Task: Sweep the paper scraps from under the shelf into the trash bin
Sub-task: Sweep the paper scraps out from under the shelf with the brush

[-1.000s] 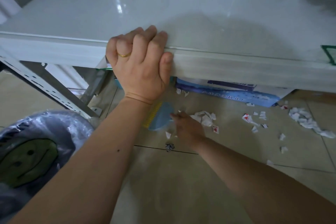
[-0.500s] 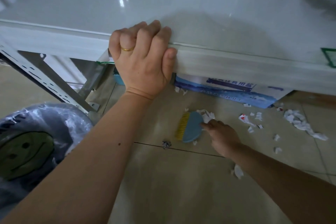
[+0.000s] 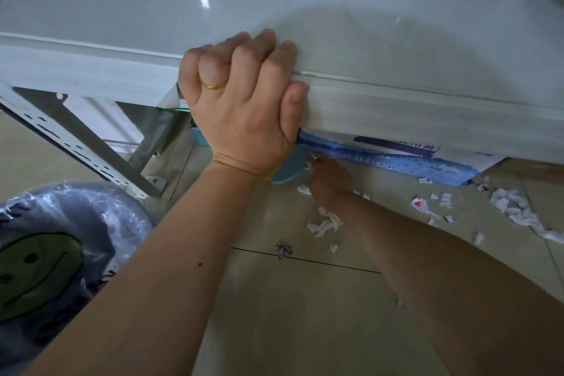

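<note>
My left hand [image 3: 244, 101] grips the front edge of the white shelf [image 3: 396, 113], fingers curled over its top. Below it my right hand [image 3: 329, 183] holds a small blue brush [image 3: 290, 168] with yellow bristles, low over the tiled floor at the shelf's front edge; my left wrist hides part of the brush. White paper scraps [image 3: 325, 223] lie on the floor just under my right forearm, and more scraps [image 3: 518, 210] are scattered to the right. The trash bin [image 3: 55, 253], lined with a clear plastic bag, stands at the lower left.
A blue and white printed bag [image 3: 396, 159] sits on the floor under the shelf. The shelf's perforated metal leg [image 3: 91, 156] slants down at the left beside the bin. A small dark crumpled scrap [image 3: 283, 251] lies on a tile joint.
My right hand has carried the brush back and to the left, toward the shelf's underside, leaving a clump of scraps in front of it. My left hand has stayed on the shelf edge.
</note>
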### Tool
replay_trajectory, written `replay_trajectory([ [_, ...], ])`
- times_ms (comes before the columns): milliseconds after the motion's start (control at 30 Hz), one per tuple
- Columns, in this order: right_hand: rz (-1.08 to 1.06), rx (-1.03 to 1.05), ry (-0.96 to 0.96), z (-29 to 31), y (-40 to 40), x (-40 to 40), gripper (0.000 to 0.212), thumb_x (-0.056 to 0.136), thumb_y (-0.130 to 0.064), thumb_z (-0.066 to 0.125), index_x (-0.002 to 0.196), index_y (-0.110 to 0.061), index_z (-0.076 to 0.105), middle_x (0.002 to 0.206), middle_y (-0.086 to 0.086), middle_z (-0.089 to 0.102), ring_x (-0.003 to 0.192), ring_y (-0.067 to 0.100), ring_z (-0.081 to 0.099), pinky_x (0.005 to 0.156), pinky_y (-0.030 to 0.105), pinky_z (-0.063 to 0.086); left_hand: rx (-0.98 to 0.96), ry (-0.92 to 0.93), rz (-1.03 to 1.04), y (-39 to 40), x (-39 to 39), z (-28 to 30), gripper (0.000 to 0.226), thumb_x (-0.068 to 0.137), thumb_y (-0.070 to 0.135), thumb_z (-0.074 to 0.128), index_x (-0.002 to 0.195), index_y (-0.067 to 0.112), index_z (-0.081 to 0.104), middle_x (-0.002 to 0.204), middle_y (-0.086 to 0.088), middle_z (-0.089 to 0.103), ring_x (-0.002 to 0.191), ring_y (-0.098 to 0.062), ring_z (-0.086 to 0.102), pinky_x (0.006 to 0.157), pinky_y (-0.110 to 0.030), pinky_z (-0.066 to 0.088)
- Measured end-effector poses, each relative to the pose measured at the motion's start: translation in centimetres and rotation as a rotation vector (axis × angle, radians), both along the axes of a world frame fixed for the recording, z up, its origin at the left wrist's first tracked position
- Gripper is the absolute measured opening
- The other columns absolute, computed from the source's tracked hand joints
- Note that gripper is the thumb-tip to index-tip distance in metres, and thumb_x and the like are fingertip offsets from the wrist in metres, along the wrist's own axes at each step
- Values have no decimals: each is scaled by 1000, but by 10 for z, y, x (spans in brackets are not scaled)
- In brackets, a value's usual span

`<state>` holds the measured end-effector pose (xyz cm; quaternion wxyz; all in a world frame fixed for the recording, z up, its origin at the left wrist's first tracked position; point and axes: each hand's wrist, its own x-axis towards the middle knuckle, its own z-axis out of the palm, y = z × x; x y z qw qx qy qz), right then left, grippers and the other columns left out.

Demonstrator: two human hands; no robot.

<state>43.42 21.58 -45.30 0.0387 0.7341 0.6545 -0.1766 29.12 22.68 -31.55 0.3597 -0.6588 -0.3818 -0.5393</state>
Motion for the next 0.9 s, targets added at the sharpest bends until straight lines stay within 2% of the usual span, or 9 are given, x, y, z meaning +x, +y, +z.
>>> replay_trajectory([
  [100, -138, -61, 12, -1, 0, 8, 45, 97, -17, 43, 142, -17, 41, 143, 12, 44, 130, 28, 45, 106, 40, 42, -7, 3, -1, 0, 0, 1, 53, 99, 37, 16, 94, 15, 64, 90, -6, 73, 90, -21, 49, 81, -36, 33],
  [233, -215, -122, -35, 0, -28, 33, 43, 97, -13, 41, 140, -17, 43, 137, 13, 46, 126, 29, 47, 101, 39, 46, -16, 22, 10, -3, -1, 3, 51, 100, 36, 16, 96, 15, 62, 91, -6, 72, 91, -21, 49, 82, -37, 32],
  [433, -203, -166, -87, 20, -94, 74, 47, 96, -10, 42, 142, -17, 40, 135, 14, 47, 123, 30, 50, 100, 38, 46, -108, 74, 17, -9, -4, 8, 47, 100, 35, 19, 100, 16, 61, 105, 1, 56, 91, -21, 45, 84, -37, 30],
  [567, -248, -188, -42, 34, -120, 92, 51, 95, -4, 43, 144, -15, 37, 141, 15, 42, 130, 30, 45, 107, 37, 41, -243, 60, -29, -24, -2, 14, 37, 98, 31, 27, 109, 15, 59, 110, -8, 67, 101, -24, 46, 96, -40, 26],
  [667, -201, -103, 23, 42, -126, 83, 53, 93, -2, 41, 145, -16, 37, 141, 15, 42, 130, 30, 43, 106, 36, 40, -297, 68, -73, -40, 25, 22, 34, 97, 30, 30, 116, 17, 56, 118, -6, 66, 113, -23, 47, 103, -44, 19],
  [767, -125, -65, 137, 42, -126, 55, 53, 92, 0, 44, 143, -15, 40, 137, 15, 44, 126, 30, 44, 102, 37, 44, -318, 96, -146, -49, 61, 27, 41, 99, 32, 26, 112, 17, 61, 114, -3, 68, 112, -21, 50, 104, -45, 19],
  [900, 7, -98, 264, 33, -123, 8, 59, 88, 8, 42, 141, -16, 42, 139, 14, 42, 127, 31, 40, 102, 36, 42, -292, 102, -140, -50, 77, 13, 35, 98, 29, 32, 105, 19, 65, 105, 0, 72, 101, -18, 53, 92, -38, 29],
])
